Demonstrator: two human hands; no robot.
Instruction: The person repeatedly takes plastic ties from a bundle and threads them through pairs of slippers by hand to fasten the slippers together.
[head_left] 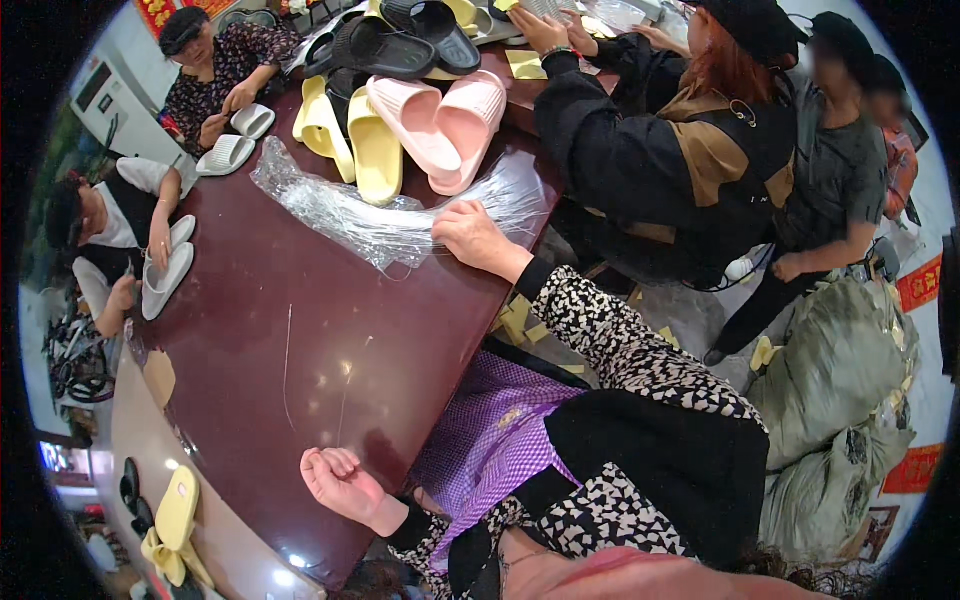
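Observation:
My right hand (472,236) is closed, its fingertips pinching at a fanned bundle of thin clear plastic strands (350,222) on the dark red table. The bundle lies partly on crumpled clear film. My left hand (343,484) is curled closed above the near part of the table. From beside its fingers runs a single thin strand (346,395); whether the fingers grip it is hidden. Another loose strand (288,365) lies farther left. Beyond the bundle is a pile of slides, with pink slides (470,125), yellow slides (377,150) and black slides (385,45).
Two people on the left handle grey-white slides (168,280) at the table's edge (215,430). A person in a dark jacket (650,165) works at the far right. Large greenish sacks (835,360) stand on the right. Lower left, a yellow slide (178,508) lies on a lighter surface.

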